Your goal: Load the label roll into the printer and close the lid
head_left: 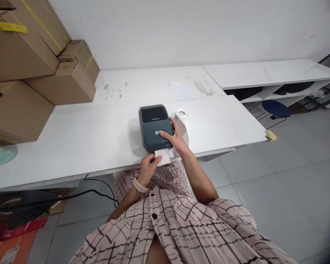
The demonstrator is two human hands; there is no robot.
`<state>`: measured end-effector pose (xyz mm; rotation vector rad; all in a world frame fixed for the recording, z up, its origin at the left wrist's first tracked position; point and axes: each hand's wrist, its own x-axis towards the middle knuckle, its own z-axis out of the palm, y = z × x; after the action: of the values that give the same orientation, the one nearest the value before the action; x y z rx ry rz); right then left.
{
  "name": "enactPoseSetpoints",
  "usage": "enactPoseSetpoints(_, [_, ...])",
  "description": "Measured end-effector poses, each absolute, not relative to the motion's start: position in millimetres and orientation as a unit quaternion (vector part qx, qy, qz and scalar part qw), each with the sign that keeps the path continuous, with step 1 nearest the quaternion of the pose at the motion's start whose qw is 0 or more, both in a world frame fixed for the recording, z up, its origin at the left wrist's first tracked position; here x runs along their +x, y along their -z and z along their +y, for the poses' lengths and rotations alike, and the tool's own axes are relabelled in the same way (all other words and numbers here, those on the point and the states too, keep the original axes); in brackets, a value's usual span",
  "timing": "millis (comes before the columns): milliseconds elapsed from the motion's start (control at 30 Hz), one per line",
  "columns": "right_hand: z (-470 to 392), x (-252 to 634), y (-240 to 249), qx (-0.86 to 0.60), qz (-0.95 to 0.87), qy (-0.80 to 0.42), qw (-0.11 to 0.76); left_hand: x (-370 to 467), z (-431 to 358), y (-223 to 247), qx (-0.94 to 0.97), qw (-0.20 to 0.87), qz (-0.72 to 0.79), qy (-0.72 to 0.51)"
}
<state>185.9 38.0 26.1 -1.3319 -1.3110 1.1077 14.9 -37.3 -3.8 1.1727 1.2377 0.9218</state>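
Observation:
A dark blue-grey label printer (151,126) lies near the table's front edge, its glossy black window towards the wall. My right hand (177,139) grips its right side, the thumb at a pale button on top and the fingers along the edge. From the front of the printer hangs a white paper label (164,157). The thumb and fingers of my left hand (149,165) pinch this label at its left side. Just right of the printer, a small white roll of labels (181,114) stands on the table, partly behind my right hand, with a pale strip beside it.
Cardboard boxes (79,86) are stacked on the white table (112,128) at the left. A glassy greenish object (1,154) sits at the far left edge. Black cables (90,191) hang below. A blue stool (276,108) stands right, past the table's padded corner (271,135).

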Motion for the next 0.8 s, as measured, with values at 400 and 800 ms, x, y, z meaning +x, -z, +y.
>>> enactPoseSetpoints(400, [18.1, 195.0, -66.0, -0.503, -0.540, -0.392, 0.549, -24.0, -15.5, -6.9, 0.460, 0.453, 0.543, -0.537])
enactPoseSetpoints(800, [110.6, 201.6, -105.2, -0.466, -0.630, -0.317, 0.535, 2.3, 81.6, -15.5, 0.530, 0.366, 0.609, -0.463])
